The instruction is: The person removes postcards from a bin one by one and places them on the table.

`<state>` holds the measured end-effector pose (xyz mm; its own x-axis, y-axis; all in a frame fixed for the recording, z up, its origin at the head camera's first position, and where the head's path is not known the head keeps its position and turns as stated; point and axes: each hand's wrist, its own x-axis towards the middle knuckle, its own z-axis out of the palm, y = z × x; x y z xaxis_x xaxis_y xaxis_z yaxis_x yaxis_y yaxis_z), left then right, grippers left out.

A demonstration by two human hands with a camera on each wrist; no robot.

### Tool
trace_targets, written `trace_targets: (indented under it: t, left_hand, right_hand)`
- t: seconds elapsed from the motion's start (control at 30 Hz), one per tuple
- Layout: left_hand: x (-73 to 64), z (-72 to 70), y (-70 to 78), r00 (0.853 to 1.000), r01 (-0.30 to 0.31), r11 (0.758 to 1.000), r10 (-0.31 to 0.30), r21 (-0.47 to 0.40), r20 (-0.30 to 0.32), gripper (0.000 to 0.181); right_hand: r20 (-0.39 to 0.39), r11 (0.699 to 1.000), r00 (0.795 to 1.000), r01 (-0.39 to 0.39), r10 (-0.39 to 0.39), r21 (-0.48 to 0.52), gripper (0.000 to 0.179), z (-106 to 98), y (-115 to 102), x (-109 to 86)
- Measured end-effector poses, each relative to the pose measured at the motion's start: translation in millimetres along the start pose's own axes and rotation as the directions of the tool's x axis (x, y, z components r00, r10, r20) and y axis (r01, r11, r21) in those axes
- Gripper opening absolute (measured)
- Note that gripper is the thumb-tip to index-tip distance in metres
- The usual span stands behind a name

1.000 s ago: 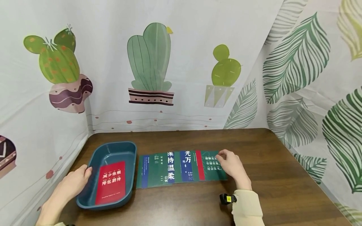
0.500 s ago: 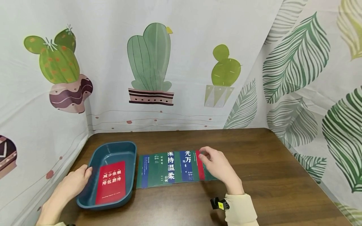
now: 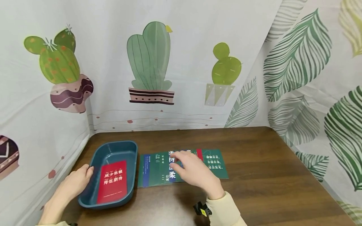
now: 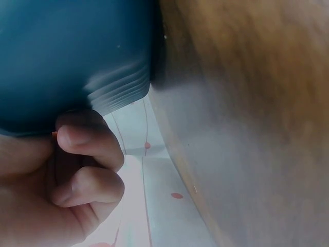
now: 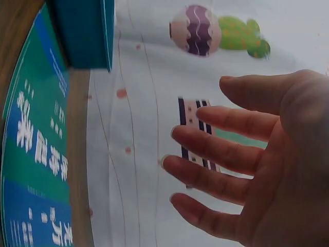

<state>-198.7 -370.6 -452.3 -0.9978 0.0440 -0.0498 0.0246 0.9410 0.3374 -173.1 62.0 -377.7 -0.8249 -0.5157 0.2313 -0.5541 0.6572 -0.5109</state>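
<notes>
My left hand (image 3: 74,182) grips the left rim of a dark blue plastic tray (image 3: 132,185), its fingers curled under the edge in the left wrist view. Flat inside the tray lies a red card (image 3: 112,182) with white characters. To its right, a row of overlapping green, blue and red cards (image 3: 154,174) stretches across the table. Over the middle of that row hovers my right hand (image 3: 195,171), holding nothing and covering part of the cards. Its fingers (image 5: 221,149) are spread apart in the right wrist view.
The brown wooden table (image 3: 254,163) continues to the right of the cards and in front of them. White cloth (image 3: 192,116) printed with cacti and leaves hangs behind the table and along its sides.
My right hand has moved left from the right end of the card row to above its middle, uncovering the rightmost green card. My left hand keeps its grip on the tray.
</notes>
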Motion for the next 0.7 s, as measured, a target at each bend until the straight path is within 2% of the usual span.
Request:
trace_targets:
  t: [0.17,0.37,0.5,0.7]
  left_hand:
    - [0.1,-0.4,1.5,1.000,-0.004,1.000,0.004,0.001,-0.009,0.036]
    - [-0.5,-1.0,3.2,1.000,0.008,1.000,-0.008,0.002,-0.013,0.035]
    - [-0.5,-1.6,5.4,1.000,0.022,1.000,-0.022,-0.003,0.000,0.035]
    - [-3.0,-3.5,6.4,0.999,0.052,0.999,-0.052,-0.008,0.015,0.034]
  right_hand:
    - [0.068,0.996,0.994,0.091,-0.090,-0.002,0.030,8,-20,11.3]
    - [0.130,0.981,0.973,0.192,-0.189,-0.006,0.029,17,-49,25.4]
    - [0.192,0.964,0.951,0.258,-0.243,-0.057,0.027,27,-64,36.1]
    - [0.274,0.921,0.910,0.359,-0.310,-0.151,0.031,46,-89,51.0]
